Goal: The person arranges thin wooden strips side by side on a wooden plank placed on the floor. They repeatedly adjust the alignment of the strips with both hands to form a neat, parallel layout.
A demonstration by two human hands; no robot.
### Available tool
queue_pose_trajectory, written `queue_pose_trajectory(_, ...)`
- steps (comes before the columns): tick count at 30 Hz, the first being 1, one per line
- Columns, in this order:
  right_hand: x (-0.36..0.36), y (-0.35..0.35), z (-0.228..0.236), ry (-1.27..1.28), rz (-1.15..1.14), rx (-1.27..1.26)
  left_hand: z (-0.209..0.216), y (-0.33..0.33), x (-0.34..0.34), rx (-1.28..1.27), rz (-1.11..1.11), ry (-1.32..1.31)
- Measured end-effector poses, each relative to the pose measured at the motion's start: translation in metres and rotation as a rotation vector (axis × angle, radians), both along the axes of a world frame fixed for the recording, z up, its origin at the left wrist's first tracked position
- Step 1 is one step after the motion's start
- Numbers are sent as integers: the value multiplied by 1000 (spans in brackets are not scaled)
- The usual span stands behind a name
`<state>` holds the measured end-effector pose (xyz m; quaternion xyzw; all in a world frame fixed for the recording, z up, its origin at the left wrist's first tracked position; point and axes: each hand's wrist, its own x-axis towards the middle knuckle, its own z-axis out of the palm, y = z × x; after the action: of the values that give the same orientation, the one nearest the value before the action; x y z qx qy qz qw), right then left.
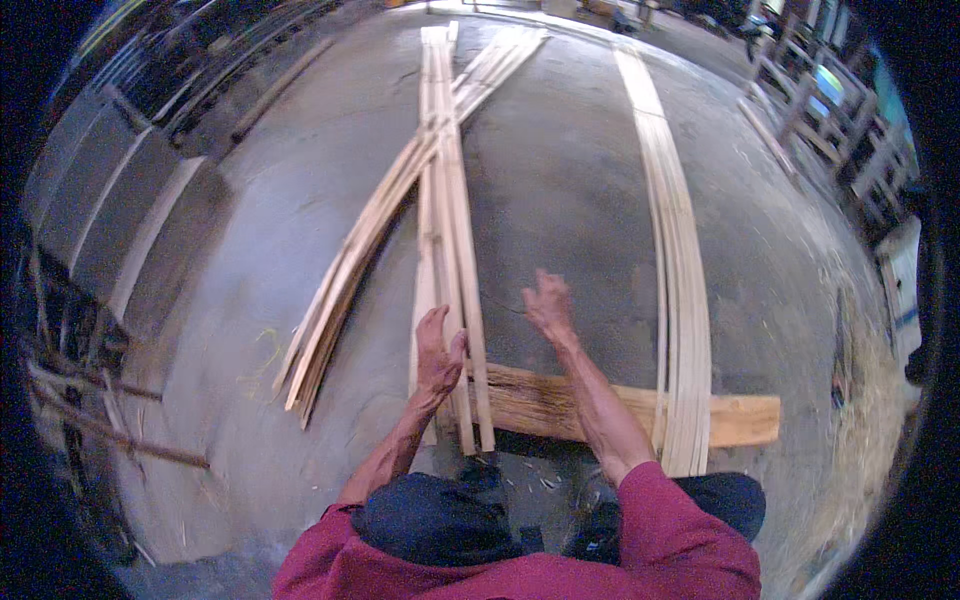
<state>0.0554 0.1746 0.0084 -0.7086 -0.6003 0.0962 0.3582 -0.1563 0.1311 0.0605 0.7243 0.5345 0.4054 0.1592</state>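
Long pale wooden strips [431,230] lie lengthwise on the floor in front of me, in a loose bundle. My left hand [438,360] is over their near part, thumb and fingers apart; whether it presses on them I cannot tell. To the right of this bundle my right hand [549,306] is raised, slightly blurred, with bent fingers. A thin dark cord or wire [503,304] runs from the strips to its fingertips, which appear closed on it. The near strip ends rest across a thick, rough-edged wooden plank [530,400].
Another strip bundle [365,235] slants from the near left and crosses the middle one farther off. At right, a long bundle [680,260] also lies over the plank. Pale slabs [160,225] stand at left, a wooden frame [815,110] at far right, with shavings [870,420] below.
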Motion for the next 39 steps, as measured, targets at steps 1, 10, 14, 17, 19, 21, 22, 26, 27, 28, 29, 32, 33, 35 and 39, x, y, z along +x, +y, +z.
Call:
queue_pose_trajectory(1, 34, -18, -7, -125, -166, 72, 5, -5, 7, -30, -66, -33)
queue_pose_trajectory(10, 186, -127, -43, -192, -421, -390, -37, -73, 94, -770, -738, -144)
queue_pose_trajectory(14, 88, -89, -4, 4, -118, -234, -68, -65, 131, -1332, -637, -617)
queue_pose_trajectory(17, 29, -60, 23, 183, 84, -83, -49, -52, 117, -1318, -400, -744)
queue_pose_trajectory(19, 47, -52, 34, 465, 85, -64, -17, -32, 96, -1091, -255, -766)
queue_pose_trajectory(21, 86, -51, 34, 248, -80, 180, 20, -2, 60, -643, -92, -378)
queue_pose_trajectory(22, 108, -47, 29, 118, -211, 233, 39, 20, 36, -445, -59, -435)
queue_pose_trajectory(26, 191, -114, -13, -258, -515, -334, 86, 85, -65, -160, 81, -256)
queue_pose_trajectory(27, 197, -134, -27, -437, -558, -267, 88, 97, -85, -191, 148, -255)
queue_pose_trajectory(28, 201, -149, -39, -576, -612, -278, 85, 107, -102, -39, 156, -180)
queue_pose_trajectory(29, 205, -157, -48, -668, -581, -167, 81, 112, -121, -77, 147, -136)
queue_pose_trajectory(32, 212, -169, -56, -701, -487, -166, 57, 123, -172, -172, 151, 8)
queue_pose_trajectory(33, 213, -165, -54, -625, -437, -225, 45, 123, -183, -181, 172, 70)
queue_pose_trajectory(35, 209, -154, -47, -448, -381, -249, 24, 118, -203, -222, 213, 178)
queue_pose_trajectory(39, 182, -132, -35, 20, -365, -171, 1, 103, -223, -306, 315, 92)
